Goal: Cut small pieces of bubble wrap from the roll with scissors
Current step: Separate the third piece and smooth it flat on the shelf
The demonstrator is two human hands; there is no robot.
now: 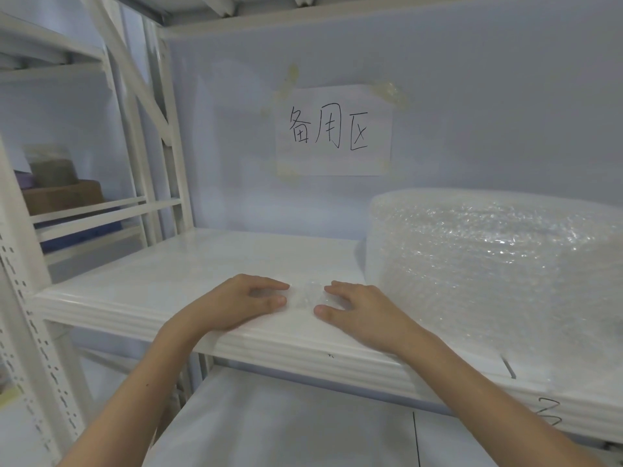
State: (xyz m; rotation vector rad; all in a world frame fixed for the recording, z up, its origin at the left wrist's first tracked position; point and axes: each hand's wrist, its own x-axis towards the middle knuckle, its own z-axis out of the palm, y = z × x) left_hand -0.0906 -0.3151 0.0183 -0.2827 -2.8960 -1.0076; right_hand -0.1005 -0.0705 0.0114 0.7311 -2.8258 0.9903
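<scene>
- Landmark: the roll point(488, 274) of bubble wrap lies on its side at the right end of a white shelf point(168, 274). All positions below are given relative to the roll.
- Boxes point(62, 193): well to the left of the roll, on the neighbouring rack behind its rails. They have no part in the task.
- Left hand point(236, 303): on the shelf left of the roll, near the front edge. The grip is relaxed, with fingers extended and lightly arched and the tips pressing down. It holds nothing.
- Piece point(308, 293): a small clear scrap of bubble wrap lies flat on the shelf just left of the roll, between the two hands. Its edges are faint, so its exact outline cannot be determined.
- Sign point(333, 129): a taped paper sheet with handwritten characters, on the wall above and left of the roll.
- Right hand point(357, 308): just beside the roll's left end. Its fingertips rest on or at the edge of the piece. The grip is loose and encloses nothing.
- Scissors: not in view.
- Progress, judged: at least one piece appears cut and is being laid or flattened. The roll is nearly full, so further cuts presumably remain, and the scissors must be picked up first.
</scene>
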